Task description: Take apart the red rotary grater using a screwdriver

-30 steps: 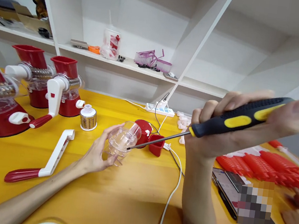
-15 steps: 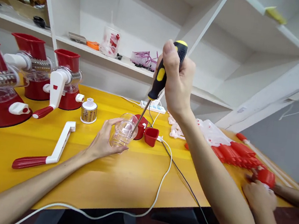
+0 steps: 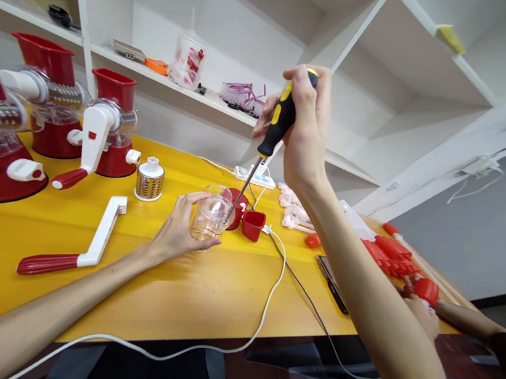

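Note:
My left hand (image 3: 184, 223) grips a clear plastic housing (image 3: 211, 212) from its left side, just above the table. In my right hand (image 3: 303, 118) is a screwdriver (image 3: 282, 119) with a black and yellow handle, slanting down to the left. Its metal shaft reaches the housing's right side; the exact spot of the tip is hard to make out. Behind the housing stands a red base (image 3: 236, 207), partly hidden. A small red cup-like part (image 3: 252, 225) lies to its right. Left of my left hand are a grater drum (image 3: 149, 181) and a white crank with a red handle (image 3: 94, 249).
Red rotary graters (image 3: 111, 127) stand at the left. A white cable (image 3: 271, 304) crosses the table towards a power strip (image 3: 255, 176). A phone (image 3: 332, 284) lies under my right forearm. At the right, another person's hands hold a red ribbed part (image 3: 426, 291).
The view has shifted a little, and a phone has come into sight beside my right forearm. My right-hand fingers have loosened and shifted around the screwdriver handle. The left hand keeps its hold.

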Demonstrator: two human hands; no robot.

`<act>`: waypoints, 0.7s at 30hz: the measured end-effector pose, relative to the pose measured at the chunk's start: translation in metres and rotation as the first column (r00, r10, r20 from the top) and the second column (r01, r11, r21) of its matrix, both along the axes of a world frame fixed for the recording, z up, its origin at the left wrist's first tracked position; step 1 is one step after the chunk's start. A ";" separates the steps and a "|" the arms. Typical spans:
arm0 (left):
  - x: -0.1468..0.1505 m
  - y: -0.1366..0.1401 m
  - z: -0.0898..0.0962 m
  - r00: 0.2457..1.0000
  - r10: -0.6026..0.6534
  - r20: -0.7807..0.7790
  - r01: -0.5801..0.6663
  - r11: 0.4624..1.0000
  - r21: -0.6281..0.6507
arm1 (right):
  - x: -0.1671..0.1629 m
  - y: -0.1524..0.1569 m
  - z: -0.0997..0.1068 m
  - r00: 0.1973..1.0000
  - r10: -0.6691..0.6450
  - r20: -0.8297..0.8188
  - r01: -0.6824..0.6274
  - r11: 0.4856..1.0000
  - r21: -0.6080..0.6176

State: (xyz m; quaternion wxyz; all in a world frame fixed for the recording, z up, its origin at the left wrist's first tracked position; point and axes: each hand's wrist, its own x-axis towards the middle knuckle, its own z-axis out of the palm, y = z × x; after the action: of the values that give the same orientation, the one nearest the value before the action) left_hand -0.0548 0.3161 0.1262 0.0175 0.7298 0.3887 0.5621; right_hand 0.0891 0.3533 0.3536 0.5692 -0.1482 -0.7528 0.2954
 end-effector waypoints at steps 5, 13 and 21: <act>0.000 0.000 -0.001 1.000 -0.010 0.012 0.010 1.000 -0.001 | 0.008 -0.001 0.009 0.994 -0.080 0.075 0.073 0.993 0.088; 0.002 0.000 0.000 1.000 0.022 0.007 -0.022 0.999 0.028 | 0.009 -0.011 0.008 0.994 0.027 0.106 -0.045 0.983 0.179; 0.004 -0.001 0.000 0.996 0.087 0.002 -0.087 0.995 0.050 | 0.030 -0.016 0.024 0.976 -0.033 0.217 -0.041 0.943 0.331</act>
State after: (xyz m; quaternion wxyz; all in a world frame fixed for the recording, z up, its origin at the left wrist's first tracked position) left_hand -0.0503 0.3149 0.1263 -0.0254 0.7125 0.4058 0.5719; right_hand 0.1192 0.3377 0.3775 0.4990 -0.0798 -0.8503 0.1469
